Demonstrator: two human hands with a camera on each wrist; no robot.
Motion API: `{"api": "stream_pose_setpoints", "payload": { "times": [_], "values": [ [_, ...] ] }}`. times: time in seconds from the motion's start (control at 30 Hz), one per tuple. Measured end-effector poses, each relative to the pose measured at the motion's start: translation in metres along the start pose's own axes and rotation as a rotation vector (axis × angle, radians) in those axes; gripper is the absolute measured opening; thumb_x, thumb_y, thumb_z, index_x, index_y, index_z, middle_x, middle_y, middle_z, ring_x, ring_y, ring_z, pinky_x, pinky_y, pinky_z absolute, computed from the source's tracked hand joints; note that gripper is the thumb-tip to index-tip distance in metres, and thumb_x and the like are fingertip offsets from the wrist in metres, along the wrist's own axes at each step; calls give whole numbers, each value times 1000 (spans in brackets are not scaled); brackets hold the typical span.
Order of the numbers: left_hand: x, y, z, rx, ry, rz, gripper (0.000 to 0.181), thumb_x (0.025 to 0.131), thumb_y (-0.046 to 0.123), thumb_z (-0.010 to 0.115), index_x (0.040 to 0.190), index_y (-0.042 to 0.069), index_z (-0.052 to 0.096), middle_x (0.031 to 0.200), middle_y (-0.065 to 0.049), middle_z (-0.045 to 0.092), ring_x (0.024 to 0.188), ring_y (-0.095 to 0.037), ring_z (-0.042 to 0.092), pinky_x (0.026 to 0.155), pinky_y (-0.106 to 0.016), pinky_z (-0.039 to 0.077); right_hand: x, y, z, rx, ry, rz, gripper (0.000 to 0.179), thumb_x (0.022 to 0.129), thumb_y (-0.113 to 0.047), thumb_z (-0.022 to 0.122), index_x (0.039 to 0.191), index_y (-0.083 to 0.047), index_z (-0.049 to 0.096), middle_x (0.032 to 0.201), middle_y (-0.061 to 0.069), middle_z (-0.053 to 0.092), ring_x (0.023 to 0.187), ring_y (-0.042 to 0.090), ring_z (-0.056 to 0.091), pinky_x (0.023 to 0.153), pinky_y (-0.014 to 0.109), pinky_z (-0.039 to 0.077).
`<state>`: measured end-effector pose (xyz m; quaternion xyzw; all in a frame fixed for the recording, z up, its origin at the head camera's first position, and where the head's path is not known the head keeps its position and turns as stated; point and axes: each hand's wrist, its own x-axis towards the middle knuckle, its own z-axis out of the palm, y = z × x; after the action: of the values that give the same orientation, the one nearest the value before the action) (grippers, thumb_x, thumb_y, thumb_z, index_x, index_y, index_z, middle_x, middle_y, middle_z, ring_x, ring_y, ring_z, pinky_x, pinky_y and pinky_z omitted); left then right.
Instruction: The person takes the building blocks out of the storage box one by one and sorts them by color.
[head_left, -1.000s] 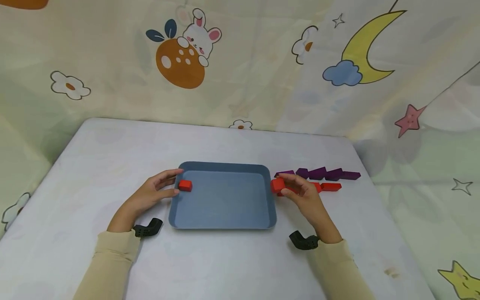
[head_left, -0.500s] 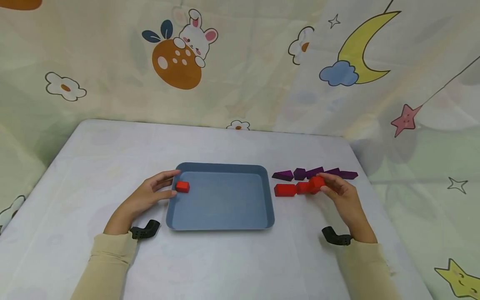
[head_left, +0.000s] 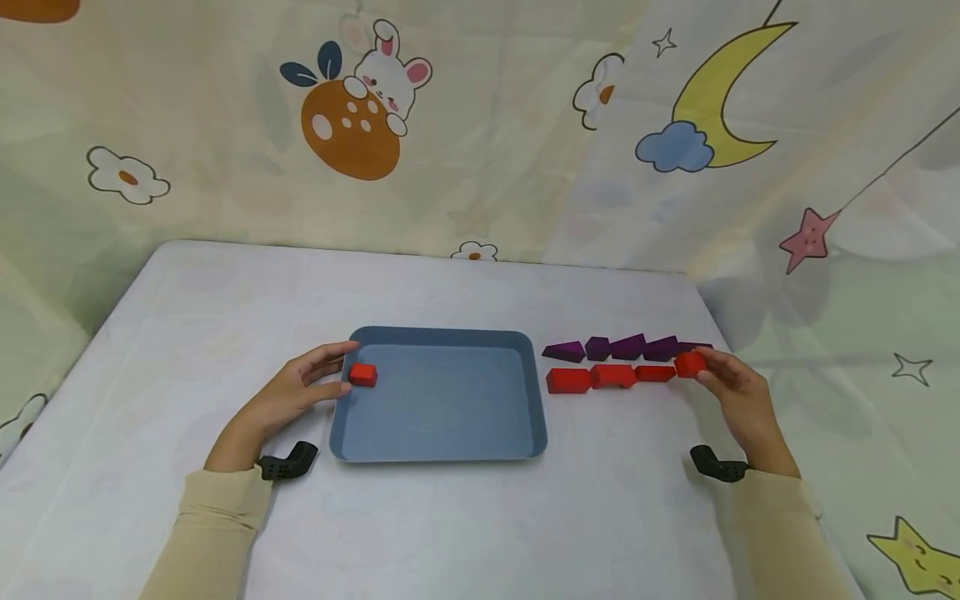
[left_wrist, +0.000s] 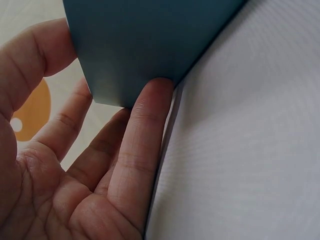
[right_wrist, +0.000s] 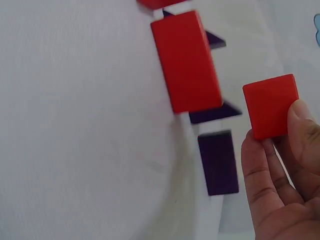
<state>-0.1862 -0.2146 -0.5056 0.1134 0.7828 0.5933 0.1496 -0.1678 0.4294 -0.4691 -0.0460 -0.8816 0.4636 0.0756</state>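
At the left edge of the blue-grey tray (head_left: 442, 400), my left hand (head_left: 281, 404) rests its spread fingers and thumb against the side. In the left wrist view, the fingertips (left_wrist: 156, 92) touch the tray's outer wall (left_wrist: 130, 50). A small red block (head_left: 363, 375) lies inside the tray near that hand. On the right, my right hand (head_left: 750, 408) pinches another red block (right_wrist: 271, 106) between thumb and fingers, at the right end of a row of red blocks (head_left: 612, 377). Whether the held block touches the table is unclear.
Behind the red row runs a row of several purple blocks (head_left: 627, 347), partly hidden by the right hand at its right end. The white table (head_left: 480, 525) ends at a patterned cloth backdrop (head_left: 487, 150).
My right hand has carried the pinched red block rightward along the red row, from beside the tray to the row's far end. My left hand stays at the tray; the head view shifts slightly.
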Motion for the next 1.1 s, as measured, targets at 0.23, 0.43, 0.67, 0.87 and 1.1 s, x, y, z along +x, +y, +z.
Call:
{"api": "stream_pose_setpoints", "payload": {
  "times": [0.23,0.43,0.67,0.87,1.1],
  "values": [
    [-1,0,-1,-5,-5,-1,67,103,13,73,163,2,44,170,-23,39,153,-49,39,118,-48,41,7,17,0,-93,-22,157,52,114,-21,56,161,-1,47,158,19,53,136,18,54,98,9,47],
    [-3,0,0,-25,-5,-28,68,103,17,73,164,7,45,171,-18,39,157,-45,35,102,-13,42,11,23,4,-126,-54,188,49,115,-12,53,160,5,44,159,33,47,137,37,51,97,9,47],
    [-3,0,0,-9,2,-37,68,103,18,74,163,8,46,170,-18,40,156,-44,37,107,-22,43,15,24,6,-165,-44,118,46,112,-4,57,154,11,50,152,38,52,121,12,58,93,4,45],
    [-1,-2,0,-2,-5,14,67,103,12,73,162,0,44,169,-24,39,151,-50,41,112,-33,43,10,11,4,-215,22,192,47,113,-7,56,158,4,49,157,31,52,142,46,50,105,15,47],
    [-1,-1,0,3,-5,2,67,103,13,73,163,2,44,169,-23,39,152,-49,40,109,-27,43,1,-25,15,-115,155,197,46,111,-12,62,155,-1,57,138,-1,68,124,9,60,96,9,48]
  ]
}}
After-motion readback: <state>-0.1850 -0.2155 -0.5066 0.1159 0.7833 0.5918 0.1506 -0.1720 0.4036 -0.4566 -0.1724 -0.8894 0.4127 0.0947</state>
